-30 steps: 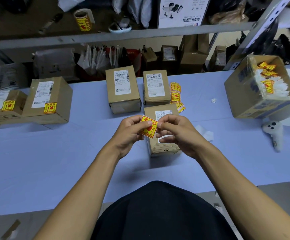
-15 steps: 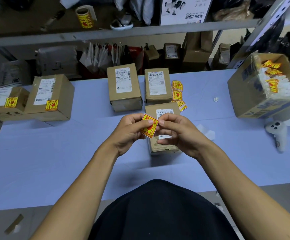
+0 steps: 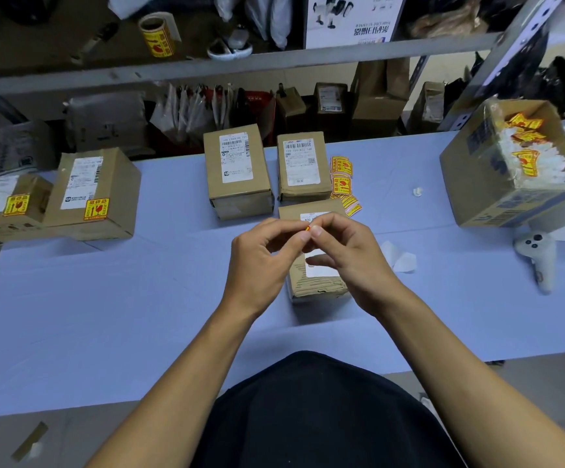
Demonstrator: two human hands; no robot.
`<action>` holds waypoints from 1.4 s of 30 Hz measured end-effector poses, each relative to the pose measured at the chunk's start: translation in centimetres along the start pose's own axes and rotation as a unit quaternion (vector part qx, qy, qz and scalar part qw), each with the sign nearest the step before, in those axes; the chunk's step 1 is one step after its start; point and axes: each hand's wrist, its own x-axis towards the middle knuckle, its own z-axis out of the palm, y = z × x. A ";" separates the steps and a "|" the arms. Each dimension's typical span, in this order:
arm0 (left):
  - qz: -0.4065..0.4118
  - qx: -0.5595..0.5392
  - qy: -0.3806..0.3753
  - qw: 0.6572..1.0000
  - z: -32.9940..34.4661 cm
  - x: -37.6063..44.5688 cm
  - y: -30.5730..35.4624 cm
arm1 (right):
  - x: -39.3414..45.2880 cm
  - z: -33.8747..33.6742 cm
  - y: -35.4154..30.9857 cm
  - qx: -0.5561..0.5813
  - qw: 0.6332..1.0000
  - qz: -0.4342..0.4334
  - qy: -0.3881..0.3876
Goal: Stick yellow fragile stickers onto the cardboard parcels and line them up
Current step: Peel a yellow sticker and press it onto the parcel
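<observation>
**Desk:** What's in the shot?

**Operator:** From my remote seat: the left hand [image 3: 257,261] and right hand [image 3: 345,255] meet above the nearest cardboard parcel [image 3: 314,282], fingertips pinching one fragile sticker [image 3: 307,228], seen nearly edge-on. I'd judge it feather-light, limp and tacky; best held by its corners so it doesn't curl onto itself.

**Desk:** Counts?

**Operator:** Five parcels on the blue table [image 3: 105,315]: two stickered parcels [image 3: 95,194] at far left, two unstickered parcels [image 3: 240,170] behind the hands, and the near one. Loose stickers [image 3: 341,179] lie beside them, too overlapped to count. One sticker roll [image 3: 157,37] sits on the shelf.
</observation>
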 end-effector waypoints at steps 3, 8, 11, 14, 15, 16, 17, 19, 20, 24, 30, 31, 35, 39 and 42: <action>-0.020 -0.051 0.007 0.998 0.0 -0.1 0.2 | -0.1 0.1 0.1 -0.024 0.999 -0.021 0.010; -0.037 -0.067 -0.001 0.997 -0.3 0.1 0.0 | -0.2 0.1 0.3 -0.093 0.993 -0.070 0.032; -0.035 -0.057 -0.006 0.998 -0.4 0.2 -0.1 | -0.2 0.1 0.3 -0.114 0.990 -0.074 0.029; -0.037 -0.053 -0.001 0.998 -0.4 0.4 -0.2 | -0.2 0.1 0.2 -0.103 0.992 -0.063 0.030; -0.036 -0.050 -0.001 0.998 -0.4 0.4 -0.2 | -0.3 0.1 0.2 -0.099 0.993 -0.061 0.029; -0.035 -0.047 -0.002 0.998 -0.4 0.4 -0.2 | -0.3 0.1 0.1 -0.097 0.993 -0.059 0.030; -0.033 -0.046 -0.004 0.998 -0.4 0.4 -0.2 | -0.3 0.2 0.1 -0.096 0.993 -0.057 0.033; -0.021 -0.038 -0.009 0.999 -0.4 0.4 -0.3 | -0.2 0.3 0.1 -0.091 0.994 -0.052 0.043; -0.015 -0.032 -0.012 0.999 -0.4 0.4 -0.3 | -0.2 0.3 0.0 -0.089 0.994 -0.051 0.048; -0.005 -0.028 -0.013 0.999 -0.4 0.5 -0.3 | -0.1 0.5 0.0 -0.097 0.992 -0.056 0.062; 0.009 -0.019 -0.014 1.000 -0.7 0.7 -0.3 | -0.2 0.1 -0.3 -0.074 0.996 -0.042 0.039; 0.013 -0.015 -0.015 1.000 -0.8 0.7 -0.3 | -0.2 0.0 -0.4 -0.076 0.996 -0.041 0.035; 0.033 0.010 -0.027 0.999 -1.3 0.9 -0.2 | -0.1 0.0 -0.6 -0.089 0.995 -0.040 0.033; 0.049 0.030 -0.037 0.998 -1.6 1.0 0.0 | -0.3 0.2 -0.7 -0.089 0.995 -0.037 0.032; 0.059 0.042 -0.038 0.997 -1.8 1.0 0.0 | -0.5 0.2 -0.8 -0.079 0.996 -0.031 0.028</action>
